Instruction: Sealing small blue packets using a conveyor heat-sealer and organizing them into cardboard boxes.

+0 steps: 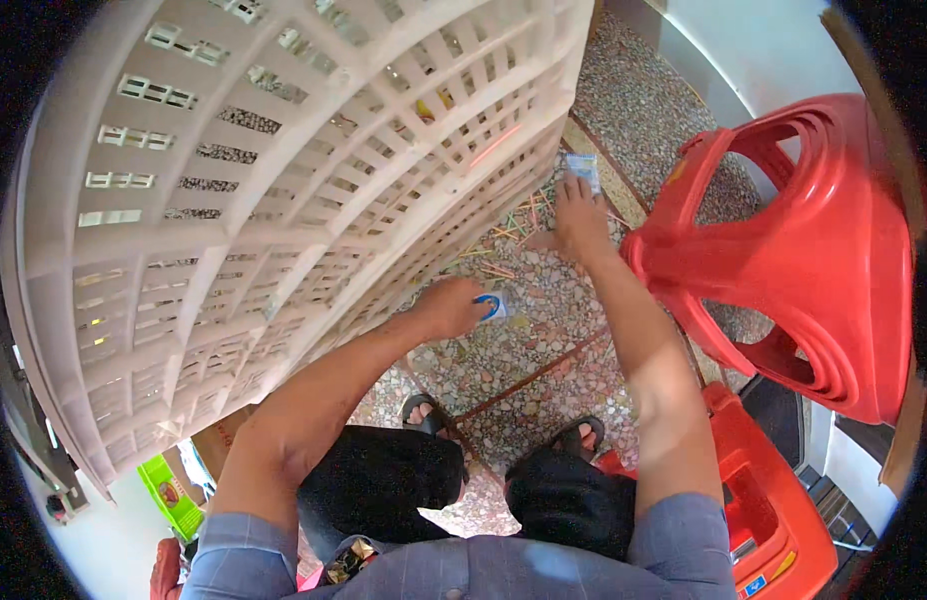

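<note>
Left hand (pixel 451 308) is curled around a small blue-and-white packet (pixel 491 305), gripping it low over the speckled terrazzo floor (pixel 523 350), right beside the edge of the large cream-coloured plastic lattice crate (pixel 283 190) that leans over the floor on the person's left. Right hand (pixel 580 222) reaches farther forward, fingers spread flat toward a small clear plastic sachet (pixel 583 170) lying on the floor; its fingertips touch or nearly touch the sachet, though whether it is gripped cannot be told. Thin coloured sticks (pixel 503 240) lie scattered on the floor between both hands. An upturned red plastic stool (pixel 813 260) stands just right of the right forearm.
</note>
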`<state>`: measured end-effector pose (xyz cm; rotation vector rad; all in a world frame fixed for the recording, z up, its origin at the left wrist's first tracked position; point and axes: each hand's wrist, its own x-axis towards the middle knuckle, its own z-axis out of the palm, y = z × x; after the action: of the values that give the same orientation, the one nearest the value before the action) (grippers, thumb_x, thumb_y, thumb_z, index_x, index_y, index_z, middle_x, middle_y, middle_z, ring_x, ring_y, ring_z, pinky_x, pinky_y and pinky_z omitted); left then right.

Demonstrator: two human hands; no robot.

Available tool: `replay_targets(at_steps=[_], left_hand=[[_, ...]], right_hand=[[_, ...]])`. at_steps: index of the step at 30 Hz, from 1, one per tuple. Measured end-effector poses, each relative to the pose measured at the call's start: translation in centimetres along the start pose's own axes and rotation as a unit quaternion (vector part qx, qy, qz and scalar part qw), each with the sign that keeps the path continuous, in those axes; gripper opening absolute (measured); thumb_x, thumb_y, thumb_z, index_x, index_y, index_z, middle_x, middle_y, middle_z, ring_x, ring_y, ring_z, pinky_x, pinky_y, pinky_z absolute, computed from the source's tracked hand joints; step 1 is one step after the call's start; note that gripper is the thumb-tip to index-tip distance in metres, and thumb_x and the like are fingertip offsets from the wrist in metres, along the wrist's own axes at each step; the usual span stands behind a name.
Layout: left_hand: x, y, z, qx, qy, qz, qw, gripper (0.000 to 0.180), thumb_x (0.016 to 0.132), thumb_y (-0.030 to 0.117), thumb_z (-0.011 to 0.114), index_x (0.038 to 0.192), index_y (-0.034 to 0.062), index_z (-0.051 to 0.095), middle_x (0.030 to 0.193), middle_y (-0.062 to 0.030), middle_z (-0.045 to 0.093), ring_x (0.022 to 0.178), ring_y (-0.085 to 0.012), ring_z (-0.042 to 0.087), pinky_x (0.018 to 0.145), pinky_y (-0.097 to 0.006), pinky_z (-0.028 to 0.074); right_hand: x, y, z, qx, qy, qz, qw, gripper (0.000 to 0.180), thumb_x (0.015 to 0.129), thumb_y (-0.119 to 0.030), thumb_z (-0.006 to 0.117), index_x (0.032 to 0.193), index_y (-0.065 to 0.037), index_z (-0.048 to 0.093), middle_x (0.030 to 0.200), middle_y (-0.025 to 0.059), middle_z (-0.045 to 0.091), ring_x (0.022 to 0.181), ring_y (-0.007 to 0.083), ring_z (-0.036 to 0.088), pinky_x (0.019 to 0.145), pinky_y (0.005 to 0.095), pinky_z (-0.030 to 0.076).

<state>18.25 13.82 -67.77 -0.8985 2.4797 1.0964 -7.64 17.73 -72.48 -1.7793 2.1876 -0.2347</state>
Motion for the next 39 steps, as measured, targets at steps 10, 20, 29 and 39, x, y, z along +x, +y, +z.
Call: replay_targets(at_steps=[10,20,29,39], left_hand=[[-1.5,-4.5,0.0,-0.042,-0.071,-0.047,0.995,0.026,0.091,0.025,0.064,0.093,-0.0014,0.065,0.074,-0.0211,0.065,0.064,-0.0309,0.064,0.064,-0.045,0.05],[-0.7,-2.3,-3.3,-0.06,-0.078,-0.095,0.991,0.022,0.095,0.023,0.062,0.096,0.0012,0.068,0.07,-0.0109,0.063,0.061,-0.0147,0.06,0.06,-0.035,0.05],[-0.9,-0.4,-3.3,-0.229,0.025,-0.113,0.966,0.026,0.096,0.025,0.063,0.103,0.0007,0.069,0.077,-0.0032,0.066,0.069,-0.0096,0.06,0.063,-0.03,0.051],[-1.8,3.2,-5.0,-0.335,0.054,-0.114,0.934,0.027,0.096,0.027,0.065,0.106,0.0033,0.071,0.087,-0.0015,0.069,0.075,-0.0073,0.06,0.066,-0.027,0.052]], right_hand=[[0.9,1.3,3.5,-0.045,0.004,-0.086,0.995,0.095,0.07,-0.052,0.079,0.14,0.002,0.042,0.138,0.0211,0.047,0.127,0.0355,0.045,0.103,0.049,0.036],[-0.8,0.7,7.0,-0.071,0.054,-0.106,0.99,0.019,0.088,-0.015,0.053,0.098,-0.004,0.065,0.09,0.0127,0.062,0.098,0.03,0.058,0.086,0.0426,0.045],[-3.4,-1.2,6.8,-0.017,-0.015,-0.165,0.986,0.019,0.085,-0.01,0.057,0.098,-0.004,0.069,0.103,0.0175,0.065,0.109,0.0329,0.061,0.086,0.045,0.052],[-4.4,-5.4,6.0,0.12,-0.079,-0.079,0.986,0.039,0.087,-0.033,0.065,0.113,-0.004,0.065,0.114,0.0225,0.061,0.103,0.036,0.063,0.084,0.048,0.054]])
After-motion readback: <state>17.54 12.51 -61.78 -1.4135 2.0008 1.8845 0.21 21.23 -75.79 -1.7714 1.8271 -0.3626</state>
